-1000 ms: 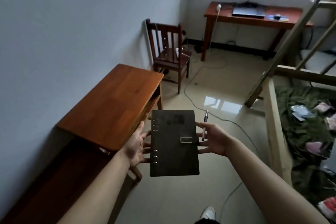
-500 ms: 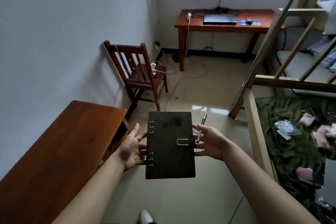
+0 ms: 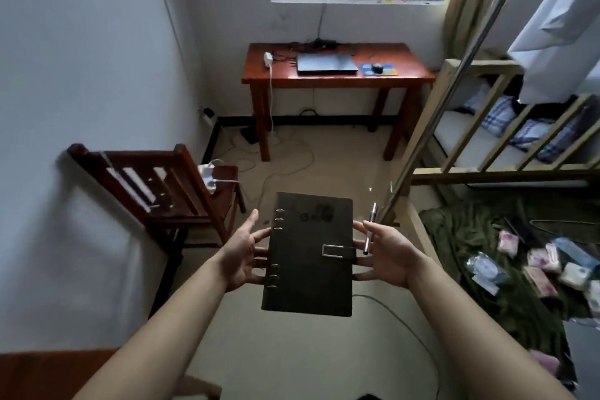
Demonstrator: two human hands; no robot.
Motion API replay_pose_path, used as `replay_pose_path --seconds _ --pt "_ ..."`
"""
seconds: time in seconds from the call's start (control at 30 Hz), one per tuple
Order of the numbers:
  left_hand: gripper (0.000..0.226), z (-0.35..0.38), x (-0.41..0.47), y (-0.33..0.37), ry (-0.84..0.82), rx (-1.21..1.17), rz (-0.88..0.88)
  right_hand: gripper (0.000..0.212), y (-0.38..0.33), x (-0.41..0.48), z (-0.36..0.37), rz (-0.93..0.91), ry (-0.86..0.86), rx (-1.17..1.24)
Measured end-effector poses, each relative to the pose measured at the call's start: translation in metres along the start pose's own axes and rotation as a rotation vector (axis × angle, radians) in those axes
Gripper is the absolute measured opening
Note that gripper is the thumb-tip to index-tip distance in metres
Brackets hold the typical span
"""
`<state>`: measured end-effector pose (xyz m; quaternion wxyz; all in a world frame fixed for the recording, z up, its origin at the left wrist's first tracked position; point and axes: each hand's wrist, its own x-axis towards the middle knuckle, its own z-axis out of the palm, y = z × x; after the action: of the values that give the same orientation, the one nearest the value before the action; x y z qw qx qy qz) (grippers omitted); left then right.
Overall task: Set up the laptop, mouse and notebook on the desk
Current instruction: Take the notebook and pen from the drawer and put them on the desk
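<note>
The red-brown desk [image 3: 409, 74] stands under the window at the far wall, well apart from the person. The closed laptop [image 3: 325, 62] lies at the middle of its surface, toward the back edge where the cables gather. The wooden chair [image 3: 181, 195] waits by the left wall, not yet at the desk. The dark ring-bound notebook [image 3: 310, 253], the piece not yet set down, is carried flat in mid-air over the floor, clasp fastened so it cannot flap open. The left hand [image 3: 242, 252] cradles its ring side with straight, spread fingers underneath. The right hand [image 3: 386, 252] props the clasp side the same way, while its thumb appears to pinch a pen [image 3: 370, 229] upright against the fingers, probably to bring both in one trip. The mouse [image 3: 377, 68] sits on a blue pad [image 3: 391, 70] just right of the laptop, handy for the right hand.
</note>
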<state>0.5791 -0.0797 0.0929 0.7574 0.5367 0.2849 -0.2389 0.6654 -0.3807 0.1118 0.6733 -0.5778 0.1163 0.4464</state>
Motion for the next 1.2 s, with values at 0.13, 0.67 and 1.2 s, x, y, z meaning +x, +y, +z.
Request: replay_pose_path --seconds 0.13,0.67,1.2 --pt "0.078 0.016 0.078 0.072 -0.063 0.063 -0.018 0.042 -0.055 0.045 -0.035 -0.054 0.021 0.100" --pt "0.068 0.077 0.351 0.364 0.003 0.069 -0.002 0.038 -0.362 0.291 -0.166 -0.054 -0.049 0.110" --pt "0.069 0.111 0.677 0.645 -0.092 0.097 -0.009 0.036 -0.665 0.544 -0.269 -0.088 0.120 0.096"
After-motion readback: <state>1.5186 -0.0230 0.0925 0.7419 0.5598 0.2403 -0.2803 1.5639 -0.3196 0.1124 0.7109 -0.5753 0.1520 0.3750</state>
